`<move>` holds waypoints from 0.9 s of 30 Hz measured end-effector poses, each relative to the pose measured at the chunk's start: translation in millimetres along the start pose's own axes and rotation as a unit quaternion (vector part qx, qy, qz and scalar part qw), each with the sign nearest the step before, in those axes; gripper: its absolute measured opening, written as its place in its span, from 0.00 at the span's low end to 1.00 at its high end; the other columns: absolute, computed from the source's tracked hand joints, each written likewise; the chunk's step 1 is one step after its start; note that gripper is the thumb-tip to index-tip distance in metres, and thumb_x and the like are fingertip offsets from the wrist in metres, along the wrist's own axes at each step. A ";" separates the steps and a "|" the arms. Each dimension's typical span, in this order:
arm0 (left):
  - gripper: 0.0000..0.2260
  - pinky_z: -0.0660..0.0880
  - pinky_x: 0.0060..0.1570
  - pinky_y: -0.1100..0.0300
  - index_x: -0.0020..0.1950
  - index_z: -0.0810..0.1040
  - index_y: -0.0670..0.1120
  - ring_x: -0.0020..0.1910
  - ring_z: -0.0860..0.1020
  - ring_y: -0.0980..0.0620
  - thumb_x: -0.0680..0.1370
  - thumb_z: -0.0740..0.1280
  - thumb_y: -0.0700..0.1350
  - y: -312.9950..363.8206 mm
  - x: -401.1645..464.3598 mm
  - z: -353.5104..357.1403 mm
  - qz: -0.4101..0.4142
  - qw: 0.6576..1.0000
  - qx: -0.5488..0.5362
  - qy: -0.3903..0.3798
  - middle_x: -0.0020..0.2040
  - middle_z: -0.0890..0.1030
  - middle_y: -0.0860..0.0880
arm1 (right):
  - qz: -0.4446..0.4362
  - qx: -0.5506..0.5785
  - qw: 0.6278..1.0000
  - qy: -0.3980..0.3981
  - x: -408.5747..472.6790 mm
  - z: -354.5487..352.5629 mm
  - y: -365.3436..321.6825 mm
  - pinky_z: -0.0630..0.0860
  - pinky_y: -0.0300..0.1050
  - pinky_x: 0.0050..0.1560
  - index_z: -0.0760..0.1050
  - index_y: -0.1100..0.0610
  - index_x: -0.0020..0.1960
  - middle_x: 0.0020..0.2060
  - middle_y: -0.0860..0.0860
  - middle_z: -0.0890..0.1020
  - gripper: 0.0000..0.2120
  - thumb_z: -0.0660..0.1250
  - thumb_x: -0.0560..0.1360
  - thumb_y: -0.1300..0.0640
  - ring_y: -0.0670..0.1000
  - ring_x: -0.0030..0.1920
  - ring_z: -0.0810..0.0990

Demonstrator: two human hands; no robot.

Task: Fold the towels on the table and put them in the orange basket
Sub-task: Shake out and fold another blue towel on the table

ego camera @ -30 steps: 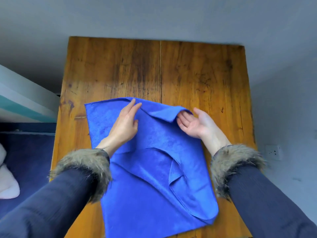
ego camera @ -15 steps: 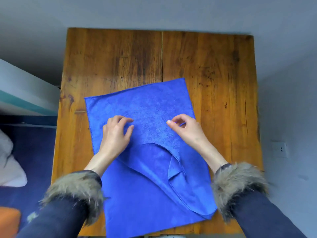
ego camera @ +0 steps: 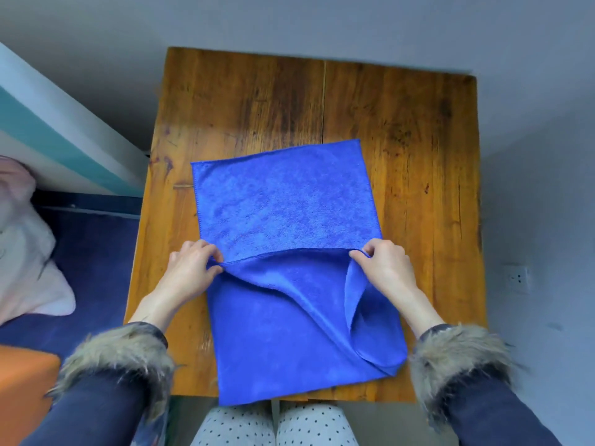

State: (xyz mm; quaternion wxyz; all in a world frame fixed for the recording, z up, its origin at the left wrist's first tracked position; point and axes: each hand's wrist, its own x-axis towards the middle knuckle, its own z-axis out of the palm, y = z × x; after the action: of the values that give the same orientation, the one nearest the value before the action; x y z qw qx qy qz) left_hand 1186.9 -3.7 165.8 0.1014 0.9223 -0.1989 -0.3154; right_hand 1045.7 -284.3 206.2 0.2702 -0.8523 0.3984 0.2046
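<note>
Wooden table (ego camera: 402, 130) under a blue towel (ego camera: 283, 204) lying flat, orange basket (ego camera: 22, 381) at the lower left corner, left hand (ego camera: 190, 272) and right hand (ego camera: 386, 268) each pinching the towel's folded edge

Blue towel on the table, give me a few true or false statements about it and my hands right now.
1. Both hands pinch the blue towel. True: left hand and right hand each hold an edge.
2. The towel lies inside the orange basket. False: it lies on the wooden table.
3. The towel's near end overhangs the table edge. True.
4. The towel is folded into a small square. False: it is mostly spread out.
</note>
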 end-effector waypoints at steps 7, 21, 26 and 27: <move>0.08 0.63 0.35 0.61 0.36 0.76 0.45 0.34 0.69 0.54 0.73 0.72 0.46 9.0 -26.4 -75.9 -0.014 0.960 -0.273 -0.057 0.34 0.76 0.51 | -0.006 0.132 0.991 0.014 -9.4 -59.4 2.8 0.68 0.43 0.38 0.79 0.59 0.42 0.37 0.51 0.79 0.08 0.67 0.75 0.55 0.54 0.41 0.75; 0.06 0.67 0.35 0.61 0.40 0.77 0.46 0.36 0.71 0.52 0.75 0.69 0.46 10.9 62.2 -118.9 -0.014 0.959 -0.268 0.090 0.36 0.76 0.50 | -0.092 0.160 0.980 0.080 100.3 -94.1 -61.6 0.69 0.41 0.46 0.79 0.58 0.48 0.43 0.53 0.79 0.05 0.67 0.74 0.60 0.51 0.47 0.75; 0.06 0.69 0.46 0.60 0.50 0.82 0.44 0.48 0.76 0.49 0.76 0.66 0.40 1.8 109.4 -98.6 -0.046 0.974 -0.180 0.127 0.47 0.80 0.47 | -0.091 0.134 0.981 0.110 149.0 -70.1 -59.4 0.67 0.40 0.49 0.80 0.60 0.50 0.47 0.55 0.81 0.07 0.66 0.75 0.59 0.54 0.50 0.76; 0.07 0.69 0.48 0.60 0.51 0.82 0.43 0.50 0.76 0.48 0.76 0.66 0.40 -0.9 116.7 -95.4 -0.049 0.976 -0.165 0.131 0.47 0.81 0.46 | -0.097 0.129 0.980 0.117 157.1 -66.1 -59.2 0.67 0.40 0.48 0.80 0.60 0.49 0.48 0.55 0.81 0.07 0.66 0.75 0.59 0.53 0.49 0.76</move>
State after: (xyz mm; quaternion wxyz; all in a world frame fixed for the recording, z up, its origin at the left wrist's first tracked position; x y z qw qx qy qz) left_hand 1330.7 -47.3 176.8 0.2618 0.9348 -0.0838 -0.2249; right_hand 1195.4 -383.1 186.1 0.3484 -0.8629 0.3654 0.0232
